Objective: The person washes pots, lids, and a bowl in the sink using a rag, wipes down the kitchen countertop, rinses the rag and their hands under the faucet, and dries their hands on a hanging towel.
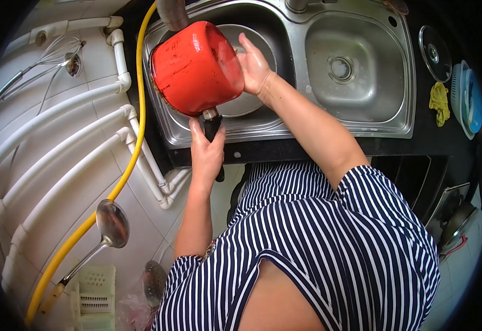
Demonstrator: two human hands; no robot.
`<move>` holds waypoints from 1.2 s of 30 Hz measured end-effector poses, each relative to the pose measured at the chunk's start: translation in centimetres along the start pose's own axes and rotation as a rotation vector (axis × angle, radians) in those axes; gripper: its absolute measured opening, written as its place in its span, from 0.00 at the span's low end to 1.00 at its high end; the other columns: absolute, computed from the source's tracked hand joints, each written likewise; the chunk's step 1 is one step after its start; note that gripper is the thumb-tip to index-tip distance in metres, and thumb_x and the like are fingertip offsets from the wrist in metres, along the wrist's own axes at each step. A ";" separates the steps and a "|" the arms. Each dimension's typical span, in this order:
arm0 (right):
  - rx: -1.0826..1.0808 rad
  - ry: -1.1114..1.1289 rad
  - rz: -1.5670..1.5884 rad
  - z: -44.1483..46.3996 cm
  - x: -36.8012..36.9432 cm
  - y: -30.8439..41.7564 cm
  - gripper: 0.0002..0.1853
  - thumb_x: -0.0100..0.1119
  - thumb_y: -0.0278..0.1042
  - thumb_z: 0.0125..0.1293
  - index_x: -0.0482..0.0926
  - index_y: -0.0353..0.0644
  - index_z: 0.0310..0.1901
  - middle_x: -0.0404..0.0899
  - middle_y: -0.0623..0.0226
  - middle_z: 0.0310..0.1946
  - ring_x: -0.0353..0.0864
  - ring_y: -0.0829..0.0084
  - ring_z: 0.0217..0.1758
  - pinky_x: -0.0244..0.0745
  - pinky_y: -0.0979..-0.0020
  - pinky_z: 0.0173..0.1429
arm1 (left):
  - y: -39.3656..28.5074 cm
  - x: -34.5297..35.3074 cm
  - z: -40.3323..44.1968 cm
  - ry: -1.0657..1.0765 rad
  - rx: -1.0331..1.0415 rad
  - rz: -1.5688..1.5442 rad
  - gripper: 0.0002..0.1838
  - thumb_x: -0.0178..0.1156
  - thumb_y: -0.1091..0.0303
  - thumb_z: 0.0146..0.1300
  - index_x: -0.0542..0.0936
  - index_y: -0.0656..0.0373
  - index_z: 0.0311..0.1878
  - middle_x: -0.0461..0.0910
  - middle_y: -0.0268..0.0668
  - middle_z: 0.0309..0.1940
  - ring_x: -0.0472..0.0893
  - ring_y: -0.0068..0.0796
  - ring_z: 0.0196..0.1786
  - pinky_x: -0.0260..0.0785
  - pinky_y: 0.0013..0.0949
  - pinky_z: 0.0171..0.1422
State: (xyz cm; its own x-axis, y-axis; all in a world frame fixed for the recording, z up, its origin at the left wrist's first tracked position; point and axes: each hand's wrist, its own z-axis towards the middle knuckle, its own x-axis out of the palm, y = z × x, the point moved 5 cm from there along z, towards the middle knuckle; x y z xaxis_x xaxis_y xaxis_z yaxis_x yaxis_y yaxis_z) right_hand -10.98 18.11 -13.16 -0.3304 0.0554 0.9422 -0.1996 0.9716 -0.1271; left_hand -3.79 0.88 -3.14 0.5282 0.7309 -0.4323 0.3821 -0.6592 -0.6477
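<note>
A red saucepan with dark scuffs and stains is held tilted on its side over the left sink basin, its base facing right. My left hand is closed round its black handle, below the pot. My right hand is at the base with its thumb stretched out and palm against the side; the other fingers are partly hidden by the pot. Both hands look wet. Beneath the pan, a large round metal vessel lies in the basin, mostly covered.
A metal tap stands just above the pan. The right basin has a drain. On the counter are a glass lid, a yellow-green cloth and a blue basket. A yellow hose, whisk and ladle are at left.
</note>
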 end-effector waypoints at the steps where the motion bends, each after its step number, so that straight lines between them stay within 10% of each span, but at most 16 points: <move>1: 0.015 -0.059 -0.036 0.3 -0.6 -0.5 0.41 0.37 0.69 0.74 0.67 0.37 0.69 0.69 0.51 0.69 0.68 0.55 0.73 0.59 0.53 0.78 | 0.1 -0.1 0.4 -0.046 0.122 -0.004 0.32 0.60 0.71 0.67 0.56 0.55 0.70 0.75 0.41 0.34 0.73 0.25 0.22 0.68 0.31 0.26; 9: 0.013 -0.266 -0.233 -3.3 1.5 -2.2 0.39 0.27 0.67 0.77 0.63 0.40 0.72 0.67 0.52 0.70 0.67 0.55 0.73 0.61 0.49 0.76 | -2.5 1.2 0.6 -0.102 0.171 -0.137 0.29 0.59 0.74 0.67 0.58 0.56 0.67 0.71 0.34 0.29 0.66 0.18 0.15 0.60 0.25 0.16; 13: 0.132 -0.070 -0.147 -3.8 2.6 -5.4 0.42 0.18 0.69 0.76 0.66 0.41 0.70 0.76 0.50 0.61 0.75 0.55 0.65 0.64 0.49 0.72 | -3.3 0.0 2.5 -0.377 0.620 0.405 0.31 0.58 0.72 0.64 0.57 0.62 0.68 0.80 0.55 0.44 0.84 0.54 0.38 0.76 0.46 0.44; 15: -0.043 -0.046 -0.324 -4.4 3.3 -5.5 0.42 0.20 0.69 0.77 0.68 0.40 0.69 0.80 0.51 0.55 0.79 0.58 0.59 0.67 0.53 0.69 | -3.6 -0.2 2.8 -0.347 0.439 0.394 0.32 0.55 0.72 0.65 0.55 0.66 0.70 0.79 0.64 0.50 0.79 0.66 0.54 0.69 0.51 0.60; 21: -0.353 -0.349 -1.621 -6.6 5.2 -5.2 0.22 0.48 0.51 0.76 0.77 0.34 0.45 0.81 0.46 0.41 0.83 0.52 0.45 0.76 0.57 0.52 | -4.4 0.6 2.5 -0.283 0.129 0.556 0.36 0.53 0.56 0.71 0.52 0.66 0.73 0.79 0.68 0.50 0.80 0.67 0.54 0.71 0.52 0.56; 27: -0.659 -0.376 -1.931 -5.4 4.4 -1.3 0.13 0.55 0.41 0.71 0.79 0.39 0.44 0.81 0.48 0.43 0.81 0.48 0.44 0.76 0.52 0.49 | -1.9 -0.2 3.9 -0.302 0.117 0.493 0.37 0.59 0.67 0.65 0.55 0.61 0.74 0.80 0.63 0.51 0.80 0.63 0.55 0.71 0.51 0.58; 32: -0.658 -0.779 -2.118 0.3 -6.0 3.0 0.14 0.56 0.35 0.66 0.82 0.43 0.51 0.81 0.49 0.45 0.80 0.48 0.49 0.76 0.54 0.57 | 1.4 -2.0 5.7 -0.355 0.117 0.270 0.36 0.62 0.77 0.62 0.59 0.60 0.72 0.81 0.39 0.38 0.79 0.26 0.34 0.72 0.30 0.40; 36: 0.029 -0.321 -2.678 4.0 -11.0 -0.3 0.21 0.56 0.30 0.61 0.80 0.43 0.57 0.80 0.46 0.50 0.80 0.46 0.55 0.72 0.55 0.65 | 1.3 -2.3 5.9 -0.361 0.339 0.220 0.35 0.62 0.77 0.63 0.59 0.61 0.71 0.77 0.34 0.30 0.71 0.19 0.21 0.62 0.27 0.23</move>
State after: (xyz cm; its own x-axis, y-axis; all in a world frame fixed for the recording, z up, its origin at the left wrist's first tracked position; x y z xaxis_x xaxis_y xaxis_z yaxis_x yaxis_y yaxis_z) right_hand -10.98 16.30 -24.72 0.3552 -0.4742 -0.8056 -0.1768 -0.8803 0.4402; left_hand -8.98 -0.59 -6.71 0.2511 0.6355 -0.7301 -0.0061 -0.7532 -0.6577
